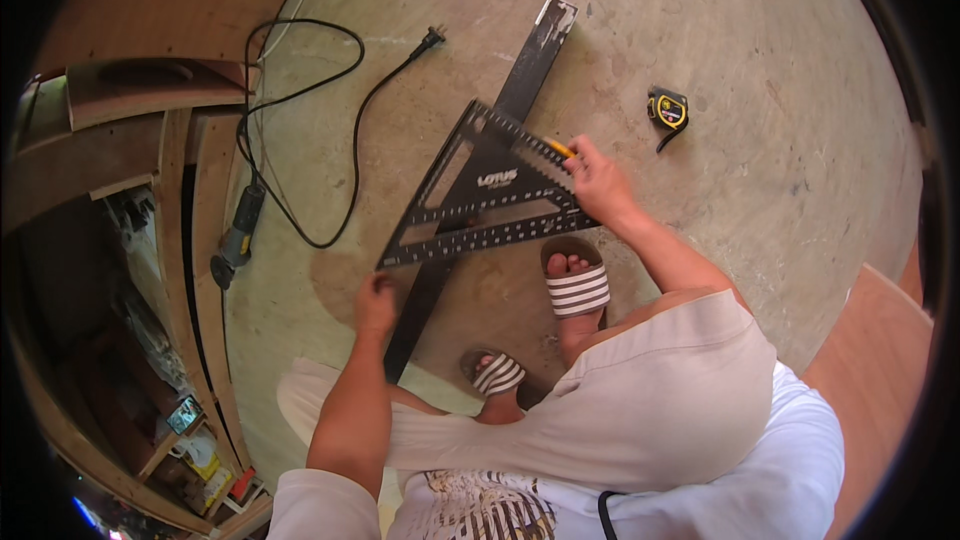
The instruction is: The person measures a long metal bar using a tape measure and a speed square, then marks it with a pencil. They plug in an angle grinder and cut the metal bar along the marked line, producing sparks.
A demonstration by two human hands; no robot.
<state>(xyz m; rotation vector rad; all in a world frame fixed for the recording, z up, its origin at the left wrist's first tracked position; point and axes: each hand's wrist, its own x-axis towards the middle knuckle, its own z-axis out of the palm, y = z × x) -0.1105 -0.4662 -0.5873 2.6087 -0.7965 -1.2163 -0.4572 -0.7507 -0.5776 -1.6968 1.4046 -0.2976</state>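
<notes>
A large black triangular rafter square (455,195) with white markings lies tilted across a long black metal bar (535,65) on the floor. My right hand (600,185) is closed at the square's right corner. From its fingers a yellow pencil (558,147) sticks out along the square's toothed edge. My left hand (375,305) is just below the square's lower left corner, beside the bar. Its fingers are blurred, and I cannot tell whether they touch the square.
A yellow and black tape measure (668,112) lies on the right. At left are an angle grinder (240,230), its looped black cord (357,140), and a wooden frame (175,230) with shelves. My sandalled feet are close to the bar. A plywood sheet (870,360) rests at lower right.
</notes>
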